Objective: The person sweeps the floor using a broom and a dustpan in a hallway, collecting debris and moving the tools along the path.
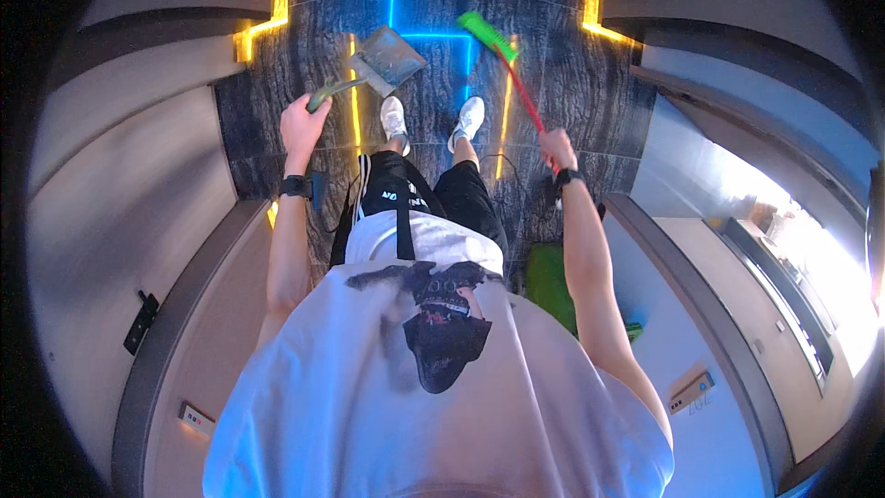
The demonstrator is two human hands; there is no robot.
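Gripping flat grey dustpan (387, 57), green-bristled broom (502, 65).

Single head-mounted fisheye view, aimed almost straight down along the body. Torso fills the lower frame at close range; both forearms enter from below. The dark marble floor (553, 83) is seen further off at the top. Corridor walls (120, 221) are bent toward the rim. No second view supplied.

I see a grey dustpan (392, 57) with a green handle, a broom (502, 60) with green bristles and a red stick, white shoes (395, 120), and a dark veined marble floor (572, 83) streaked blue and yellow.
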